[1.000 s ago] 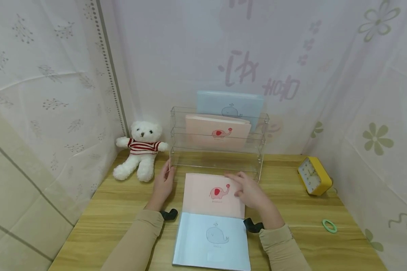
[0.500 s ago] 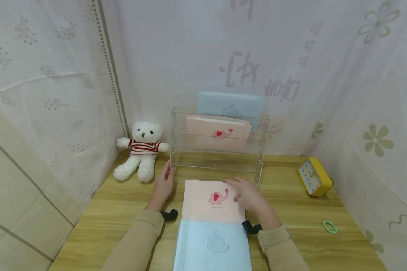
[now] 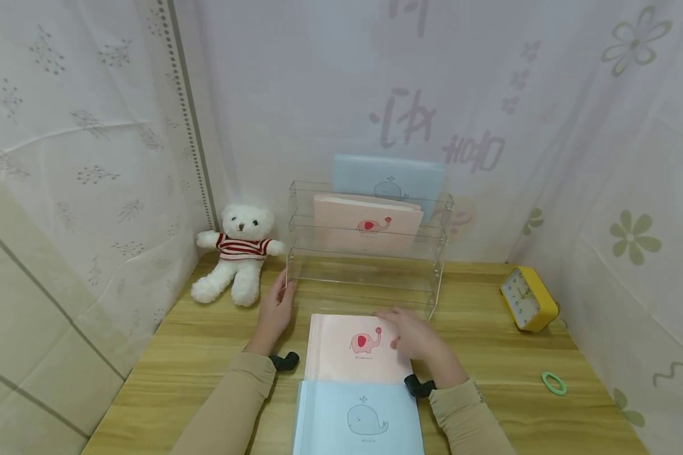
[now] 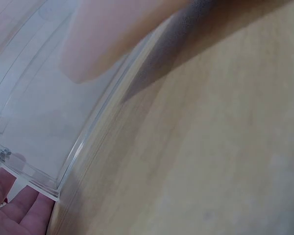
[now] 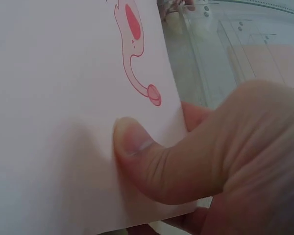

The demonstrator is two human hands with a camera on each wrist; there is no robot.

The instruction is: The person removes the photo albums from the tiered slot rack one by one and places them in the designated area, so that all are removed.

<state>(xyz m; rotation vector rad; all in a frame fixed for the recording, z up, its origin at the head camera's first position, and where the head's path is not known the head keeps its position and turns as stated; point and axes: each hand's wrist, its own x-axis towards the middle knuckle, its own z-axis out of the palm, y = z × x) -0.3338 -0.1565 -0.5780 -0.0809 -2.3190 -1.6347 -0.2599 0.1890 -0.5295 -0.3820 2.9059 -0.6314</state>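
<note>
My right hand (image 3: 412, 335) pinches the upper right edge of a pink elephant book (image 3: 332, 347), its thumb (image 5: 137, 139) on the cover and other fingers behind. A pale blue whale book (image 3: 324, 417) overlaps the pink book's lower part, nearer to me. In the left wrist view the pink book's blurred corner (image 4: 95, 54) shows above the tabletop, with a dark shadow beside it. My left hand (image 3: 274, 316) rests its fingers against the outer left side of a clear tiered rack (image 3: 364, 272); its fingertips show at the panel's lower edge in the left wrist view.
The rack bears another pink elephant book (image 3: 341, 221) in the middle and a blue whale book (image 3: 353, 170) at the back. A white teddy bear (image 3: 241, 249) sits left of it. A yellow alarm clock (image 3: 529, 298) and a green ring (image 3: 554, 383) lie to the right.
The pink book and the blue book have both shifted toward me, away from the rack, with my right hand following the pink one. My left hand and the rack have kept their places.
</note>
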